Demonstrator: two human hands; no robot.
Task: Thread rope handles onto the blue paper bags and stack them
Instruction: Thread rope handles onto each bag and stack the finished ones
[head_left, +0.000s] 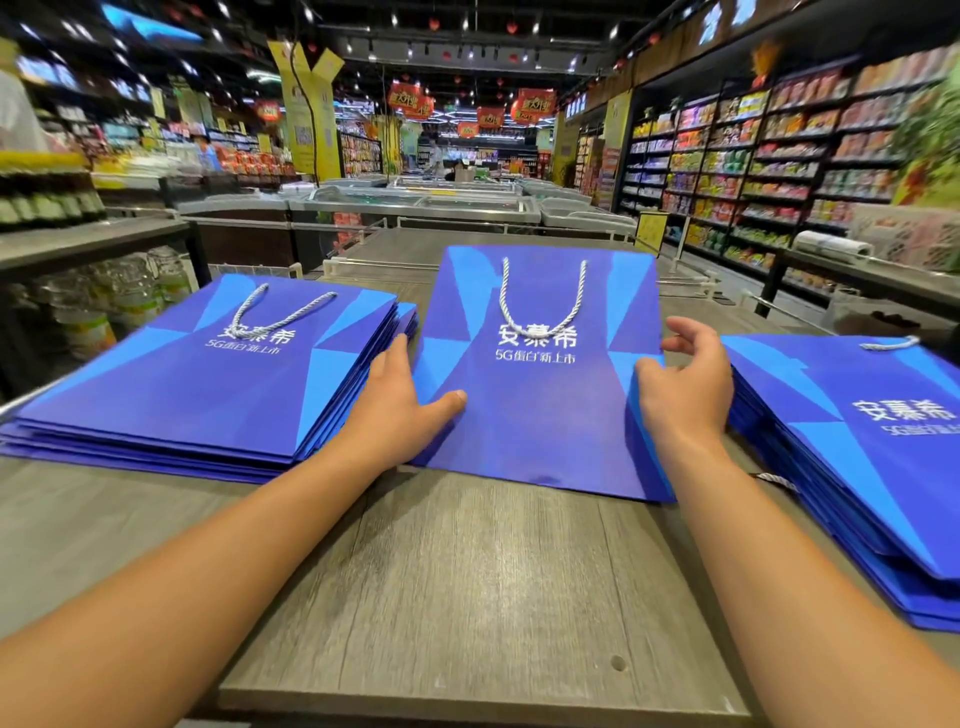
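Observation:
A flat blue paper bag (540, 410) with white lettering and a white rope handle (540, 306) lies in the middle of the grey wooden table (467, 582). My left hand (400, 410) grips its left edge, thumb on top. My right hand (685, 384) holds its right edge, thumb on the bag and fingers spread. To the left lies a stack of blue bags (208, 379) with a rope handle (275, 314) on the top one. A second stack of blue bags (852, 457) lies to the right, a rope end (888, 343) at its far edge.
The table stands in a supermarket aisle. Chest freezers (415, 202) run behind it. Stocked shelves (769, 156) line the right side, and jars (119, 296) sit under a counter at the left. A loose rope piece (776, 480) lies by the right stack.

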